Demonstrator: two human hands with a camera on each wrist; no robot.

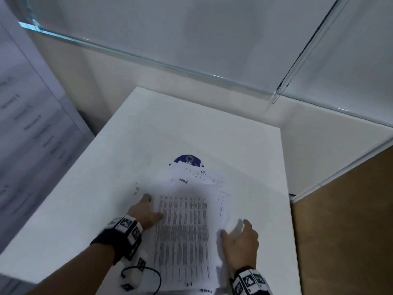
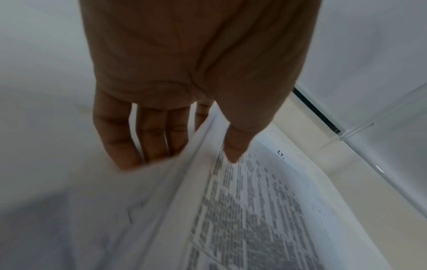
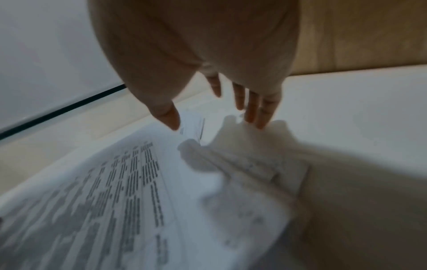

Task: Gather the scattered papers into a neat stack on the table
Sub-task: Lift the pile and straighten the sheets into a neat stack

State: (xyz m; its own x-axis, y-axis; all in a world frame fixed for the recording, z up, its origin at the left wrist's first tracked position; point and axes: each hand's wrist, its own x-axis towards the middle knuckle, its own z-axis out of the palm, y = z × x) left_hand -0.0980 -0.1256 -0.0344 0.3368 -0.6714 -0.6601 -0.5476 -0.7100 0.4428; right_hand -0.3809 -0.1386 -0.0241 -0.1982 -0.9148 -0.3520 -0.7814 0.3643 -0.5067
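A loose pile of printed papers [image 1: 182, 226] lies on the white table [image 1: 191, 124], close to me. Its sheets are fanned out and askew at the far end. My left hand [image 1: 146, 209] is at the pile's left edge. In the left wrist view that edge [image 2: 203, 146] runs between the thumb on top and the straight fingers [image 2: 120, 142] below, so the hand [image 2: 184, 157] pinches it. My right hand [image 1: 236, 231] is at the pile's right edge with its fingers straight and spread. In the right wrist view the hand [image 3: 215, 124] hovers over the papers [image 3: 115, 191], holding nothing.
A round blue item [image 1: 188, 160] pokes out from under the far end of the pile. Glass panels [image 1: 148, 58] stand behind and to the right of the table. A grey labelled cabinet [image 1: 32, 124] is at the left, and a brown surface [image 1: 344, 231] lies beyond the table's right edge.
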